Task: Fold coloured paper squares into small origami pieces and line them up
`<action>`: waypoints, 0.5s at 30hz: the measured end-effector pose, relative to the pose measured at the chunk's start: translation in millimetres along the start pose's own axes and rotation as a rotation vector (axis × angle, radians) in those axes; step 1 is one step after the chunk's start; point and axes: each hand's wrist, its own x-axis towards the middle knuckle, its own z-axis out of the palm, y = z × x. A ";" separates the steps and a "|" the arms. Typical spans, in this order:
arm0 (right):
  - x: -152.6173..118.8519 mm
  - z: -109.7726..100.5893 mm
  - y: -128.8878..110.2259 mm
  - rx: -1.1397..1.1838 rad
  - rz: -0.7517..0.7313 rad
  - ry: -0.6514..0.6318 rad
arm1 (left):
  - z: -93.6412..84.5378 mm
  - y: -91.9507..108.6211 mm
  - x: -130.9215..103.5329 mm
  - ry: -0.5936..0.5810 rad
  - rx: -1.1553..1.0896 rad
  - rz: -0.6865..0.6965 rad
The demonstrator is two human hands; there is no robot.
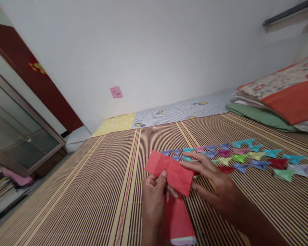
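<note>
A folded sheet of red paper [173, 171], with crease lines across it, is held up over the mat. My left hand [155, 196] grips its lower left edge, thumb on top and fingers beneath. At the paper's right end, my right hand [215, 181] has its fingers spread, the fingertips touching or very close to the edge. Below the hands lies a stack of coloured paper [178, 218] with a red sheet on top, partly hidden by my left forearm. Small folded paper shapes [240, 158] in many colours stand in rows beyond and to the right of my hands.
A striped bamboo mat [92, 184] covers the bed. Folded bedding [279, 99] is piled at the right, against the white wall [156, 51]. A pink note [116, 92] is stuck on that wall. A glass-fronted cabinet [23, 130] stands left of the bed.
</note>
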 end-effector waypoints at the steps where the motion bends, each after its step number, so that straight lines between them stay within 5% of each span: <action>1: 1.1 1.5 -1.3 0.016 -0.007 -0.016 | -0.4 -0.7 -0.5 -0.001 -0.009 0.000; 8: 5.1 13.4 -3.6 0.140 0.036 -0.027 | 6.3 -3.0 -5.4 0.003 -0.321 0.005; 15: 6.1 28.7 -4.2 0.217 0.142 0.118 | 12.7 1.0 -6.6 0.031 -0.425 0.032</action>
